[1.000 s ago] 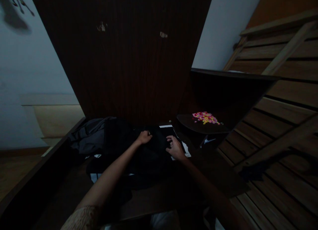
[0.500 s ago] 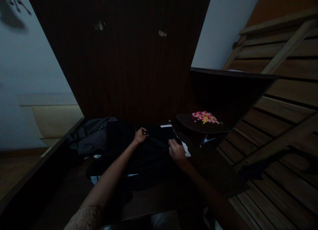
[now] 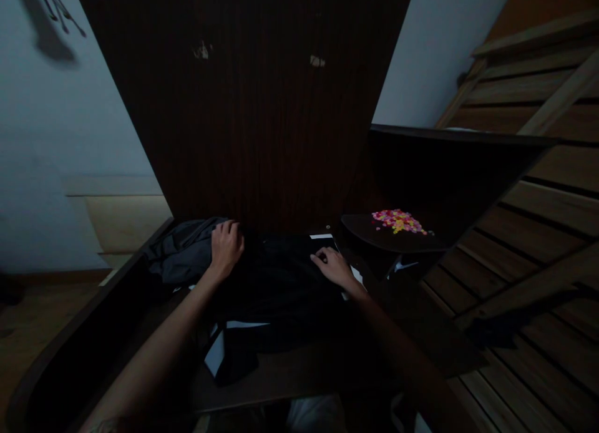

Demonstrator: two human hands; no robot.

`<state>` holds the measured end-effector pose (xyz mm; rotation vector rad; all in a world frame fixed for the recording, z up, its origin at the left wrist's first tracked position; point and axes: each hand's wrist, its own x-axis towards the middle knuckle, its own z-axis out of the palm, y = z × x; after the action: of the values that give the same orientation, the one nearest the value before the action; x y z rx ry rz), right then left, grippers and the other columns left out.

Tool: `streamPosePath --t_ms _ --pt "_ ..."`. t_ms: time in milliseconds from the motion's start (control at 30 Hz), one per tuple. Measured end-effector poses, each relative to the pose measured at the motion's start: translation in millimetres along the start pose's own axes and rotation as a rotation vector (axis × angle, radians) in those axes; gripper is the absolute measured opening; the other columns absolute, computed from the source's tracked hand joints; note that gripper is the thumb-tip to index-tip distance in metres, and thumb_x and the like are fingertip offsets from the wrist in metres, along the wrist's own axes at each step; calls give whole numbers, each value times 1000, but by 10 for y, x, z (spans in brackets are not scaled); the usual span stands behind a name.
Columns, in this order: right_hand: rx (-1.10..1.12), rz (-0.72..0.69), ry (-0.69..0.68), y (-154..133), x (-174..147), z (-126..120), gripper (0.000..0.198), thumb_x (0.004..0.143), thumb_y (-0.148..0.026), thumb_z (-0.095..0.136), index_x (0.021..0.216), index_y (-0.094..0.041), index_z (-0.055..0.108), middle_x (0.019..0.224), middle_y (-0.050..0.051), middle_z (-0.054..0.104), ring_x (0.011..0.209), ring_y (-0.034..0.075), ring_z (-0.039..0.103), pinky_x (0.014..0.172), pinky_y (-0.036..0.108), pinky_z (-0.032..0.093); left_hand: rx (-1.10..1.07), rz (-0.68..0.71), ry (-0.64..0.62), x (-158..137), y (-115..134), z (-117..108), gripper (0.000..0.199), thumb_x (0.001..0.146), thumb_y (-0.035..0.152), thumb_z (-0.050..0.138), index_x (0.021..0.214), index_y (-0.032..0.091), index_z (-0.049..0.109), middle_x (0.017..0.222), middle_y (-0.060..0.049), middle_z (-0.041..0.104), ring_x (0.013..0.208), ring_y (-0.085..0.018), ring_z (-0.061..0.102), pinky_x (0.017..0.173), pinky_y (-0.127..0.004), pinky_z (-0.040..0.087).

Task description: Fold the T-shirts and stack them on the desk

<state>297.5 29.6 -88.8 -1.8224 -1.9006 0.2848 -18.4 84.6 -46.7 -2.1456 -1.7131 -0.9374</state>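
Note:
A black piece of cloth [image 3: 281, 277] with white edges lies spread over the dark wooden surface. My left hand [image 3: 227, 247] rests at its left end, beside a crumpled dark grey cloth [image 3: 180, 249]; the fingers are slightly bent and lie over the cloth, their tips partly hidden. On the right part of the black cloth is my right hand [image 3: 334, 267], its thumb and fingers loosely curved with a gap between them. A white strip [image 3: 321, 236] shows at the far right corner. Near the front, a white-and-black flap [image 3: 216, 355] sticks out from the cloth.
A small dark shelf [image 3: 360, 230] at the right carries a heap of pink, red and yellow pieces [image 3: 400, 221]. Behind the surface stands a tall dark wooden panel [image 3: 262, 121]. Wooden slats [image 3: 552, 208] fill the right side, and a raised rim [image 3: 93, 308] runs along the left.
My left hand has moved left across the black cloth to the grey cloth's edge, and its fingers have opened out. My right hand has loosened its grip. The view has shifted slightly left.

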Motion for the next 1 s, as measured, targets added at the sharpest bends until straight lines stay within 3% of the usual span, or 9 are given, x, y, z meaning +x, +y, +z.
streamPosePath --t_ms 100,200,300,467,600,767,1000 --pt "18 167 -3 -23 354 163 29 89 -39 61 106 -16 67 108 13 70 99 23 66 83 29 47 41 -214 101 -66 -243 -105 43 89 34 47 121 8 56 126 -24 57 117 -37 52 98 -48 42" --pt "20 295 -18 -24 649 326 33 87 -40 64 108 -15 67 112 16 70 104 26 66 82 29 47 -62 -394 -9 -128 -427 -87 53 86 44 52 121 5 57 119 -25 62 112 -36 58 96 -45 46" --pt "43 375 14 -21 823 452 29 86 -38 64 104 -15 69 109 16 71 106 28 66 81 30 48 -166 -465 -163 -138 -555 -24 52 82 48 57 114 8 62 117 -23 67 111 -35 62 95 -43 48" --pt "69 411 96 50 907 523 26 93 -32 52 108 -17 68 109 14 71 105 25 67 81 29 49 -252 -564 -168 -97 -696 -19 40 86 47 52 103 13 66 113 -18 71 109 -31 65 91 -38 49" --pt "80 444 153 178 918 493 36 98 -29 37 111 -13 67 109 17 71 103 25 67 81 29 48 -300 -593 -173 -60 -780 -69 32 86 42 52 98 16 66 104 -13 74 99 -27 68 84 -35 50" --pt "79 435 145 259 962 488 37 97 -28 37 100 -16 72 97 13 74 95 24 69 77 28 49 -285 -579 -184 25 -757 -83 25 79 36 60 95 17 66 99 -12 74 95 -26 68 83 -33 50" --pt "37 422 137 224 1000 479 32 96 -28 42 97 -14 72 98 16 73 96 24 69 77 28 48 -204 -490 -208 69 -683 -102 30 81 48 56 75 19 62 79 -8 71 78 -25 66 71 -31 48"
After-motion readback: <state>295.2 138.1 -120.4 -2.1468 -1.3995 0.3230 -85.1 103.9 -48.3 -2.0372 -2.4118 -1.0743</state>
